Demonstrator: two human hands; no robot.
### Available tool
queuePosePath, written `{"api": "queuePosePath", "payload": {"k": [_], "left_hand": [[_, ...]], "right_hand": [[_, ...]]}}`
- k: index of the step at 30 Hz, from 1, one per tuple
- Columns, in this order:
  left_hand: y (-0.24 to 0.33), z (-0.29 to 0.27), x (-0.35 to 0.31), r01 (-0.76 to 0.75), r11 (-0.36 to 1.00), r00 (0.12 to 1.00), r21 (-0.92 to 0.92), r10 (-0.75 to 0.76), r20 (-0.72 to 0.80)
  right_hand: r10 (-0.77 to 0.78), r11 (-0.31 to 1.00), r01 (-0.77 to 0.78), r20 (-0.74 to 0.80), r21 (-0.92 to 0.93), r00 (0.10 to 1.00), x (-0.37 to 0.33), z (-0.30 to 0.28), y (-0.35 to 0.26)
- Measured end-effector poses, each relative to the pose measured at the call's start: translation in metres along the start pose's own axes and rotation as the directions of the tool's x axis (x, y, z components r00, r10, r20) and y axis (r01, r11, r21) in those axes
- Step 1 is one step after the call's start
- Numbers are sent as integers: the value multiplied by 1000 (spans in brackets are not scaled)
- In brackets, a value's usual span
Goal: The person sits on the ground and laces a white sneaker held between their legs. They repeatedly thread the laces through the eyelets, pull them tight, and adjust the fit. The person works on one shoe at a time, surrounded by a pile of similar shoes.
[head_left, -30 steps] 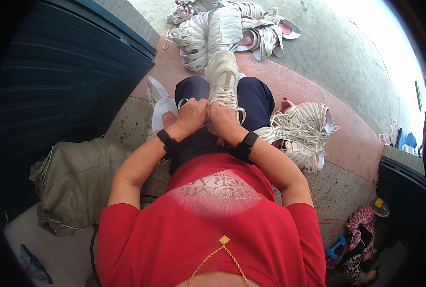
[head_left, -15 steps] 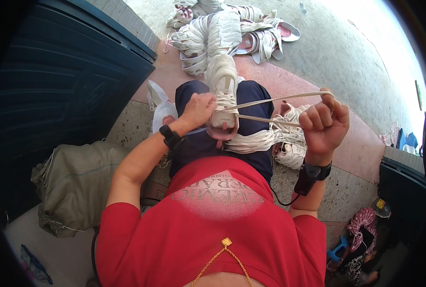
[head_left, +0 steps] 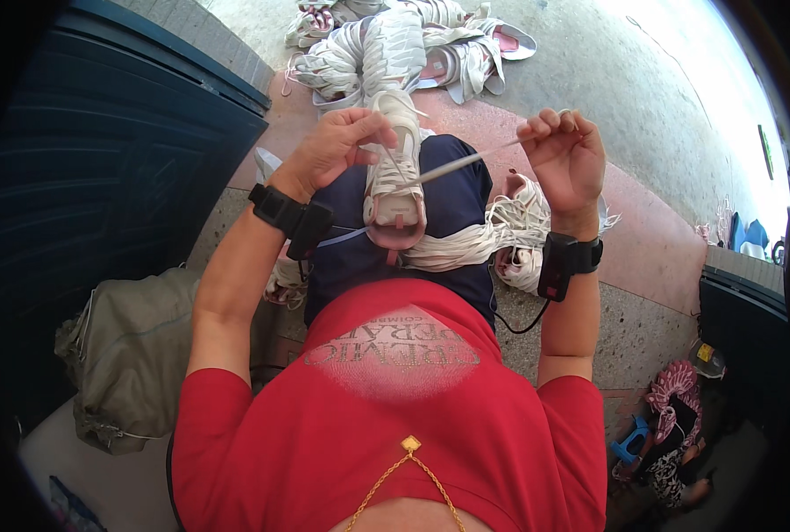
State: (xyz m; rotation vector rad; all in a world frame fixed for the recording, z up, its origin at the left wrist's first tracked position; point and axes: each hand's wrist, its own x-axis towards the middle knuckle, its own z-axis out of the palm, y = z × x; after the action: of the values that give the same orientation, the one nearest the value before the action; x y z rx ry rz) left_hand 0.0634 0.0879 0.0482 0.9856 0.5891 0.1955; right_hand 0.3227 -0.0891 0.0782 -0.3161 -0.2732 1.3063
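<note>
A white sneaker upper (head_left: 396,207) with a pink heel lining rests on my lap, its toe pointing away from me. My left hand (head_left: 340,149) is raised just left of it, thumb and fingers pinching one lace end. From the eyelets a pale shoelace (head_left: 457,165) runs up to the right, pulled taut. Its far end sits in the fingertips of my right hand (head_left: 568,161), held up beyond my right knee. Across my right thigh lies a bundle of loose white laces (head_left: 457,247).
Beyond my knees is a heap of white shoe uppers (head_left: 404,55). More uppers (head_left: 521,266) lie by my right leg. A dark blue metal door (head_left: 120,151) stands at left, above a grey-green sack (head_left: 138,346). Patterned cloth (head_left: 674,390) lies at lower right.
My left hand has left the upper and lifted away, now holding a lace end. My right hand has moved slightly left and up, turning palm toward me. The view has shifted a little.
</note>
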Motion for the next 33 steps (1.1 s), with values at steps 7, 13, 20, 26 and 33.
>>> {"api": "queuePosePath", "payload": {"k": [7, 13, 20, 26, 33], "left_hand": [[28, 9, -23, -53, 997, 996, -50, 49, -73], [52, -67, -37, -198, 980, 938, -34, 180, -295], [-64, -37, -50, 75, 553, 956, 830, 197, -218], [-91, -11, -64, 236, 522, 937, 820, 103, -335], [-118, -14, -56, 148, 90, 879, 985, 444, -172]], "right_hand": [[288, 303, -339, -253, -891, 924, -40, -36, 64], [328, -417, 98, -49, -903, 944, -59, -72, 122], [110, -591, 178, 140, -787, 984, -52, -93, 139], [66, -612, 136, 121, -779, 991, -51, -83, 144], [25, -651, 195, 236, -734, 972, -50, -88, 158]]}}
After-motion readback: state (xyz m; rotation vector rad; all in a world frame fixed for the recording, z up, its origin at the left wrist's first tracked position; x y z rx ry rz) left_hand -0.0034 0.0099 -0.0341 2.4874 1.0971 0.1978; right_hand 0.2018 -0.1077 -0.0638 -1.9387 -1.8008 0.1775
